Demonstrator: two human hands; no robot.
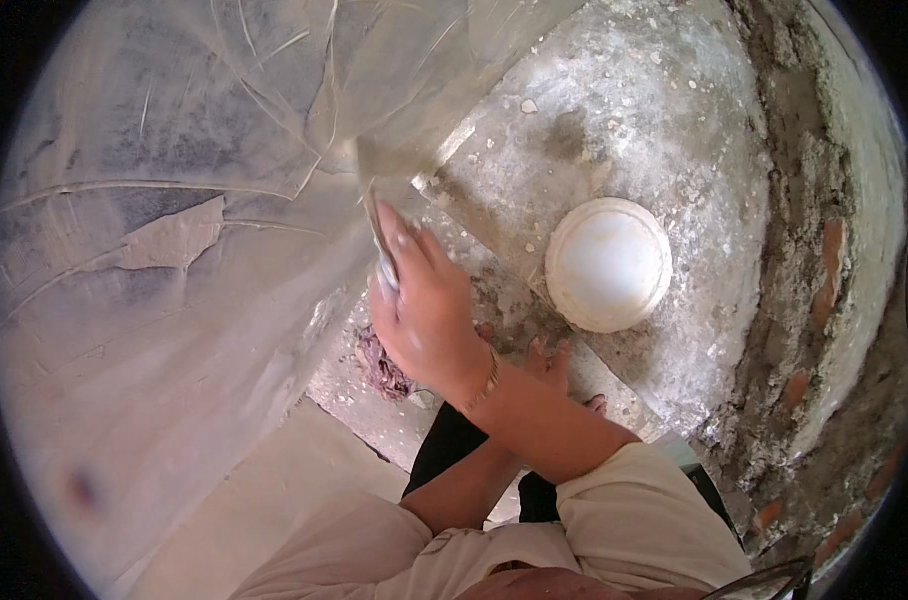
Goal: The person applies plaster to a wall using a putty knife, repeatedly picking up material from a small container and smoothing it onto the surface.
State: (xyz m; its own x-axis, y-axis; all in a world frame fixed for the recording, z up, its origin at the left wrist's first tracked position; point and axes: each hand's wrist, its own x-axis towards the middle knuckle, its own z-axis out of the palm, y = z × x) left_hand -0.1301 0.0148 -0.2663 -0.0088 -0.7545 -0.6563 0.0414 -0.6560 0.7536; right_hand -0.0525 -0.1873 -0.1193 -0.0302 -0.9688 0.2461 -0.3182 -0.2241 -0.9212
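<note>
My right hand (424, 305) reaches up and to the left, its fingers wrapped round a plastering trowel (371, 205). The trowel's thin flat blade shows nearly edge-on against the grey plastered wall (264, 300), and its tip is blurred. White smears mark the fingers. Below the right forearm, which crosses over it, my left hand (549, 365) is partly hidden. Its visible fingers look stretched out and a little apart, with nothing seen in them. To the right of the hands stands a round white bucket or lid (608, 264) with a crusted rim.
Ridges and a rough patch (179, 235) mark the wall on the left. A crumpled purplish bundle (382, 365) lies at its foot. The stained floor (664, 120) carries scattered crumbs and a step edge. Rough masonry with exposed brick (829, 260) curves along the right. My bare toes (598, 403) show below.
</note>
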